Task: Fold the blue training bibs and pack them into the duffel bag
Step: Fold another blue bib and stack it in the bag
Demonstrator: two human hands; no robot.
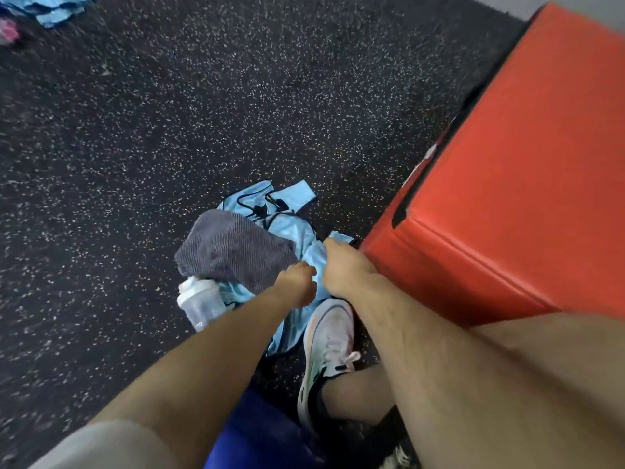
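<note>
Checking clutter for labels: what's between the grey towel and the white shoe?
Head view: crumpled blue bibs and both hands, left hand and right hand, gripping them, fill the stretch between grey towel and white shoe.

Both arms reach down to a crumpled pile of light blue bibs (294, 228) lying on the dark speckled floor (135, 147). The left hand (297, 282) and right hand (345, 265) are closed on the blue fabric, close beside each other. A grey towel (233, 248) lies on the pile's left part. A clear bottle (201, 302) with a white cap lies on its side touching the towel's near edge. 1 white shoe (329, 346) rests on the pile's near end. An orange padded box (524, 181) stands just to the right. More blue bibs (50, 8) lie at the far left, well apart.
</note>
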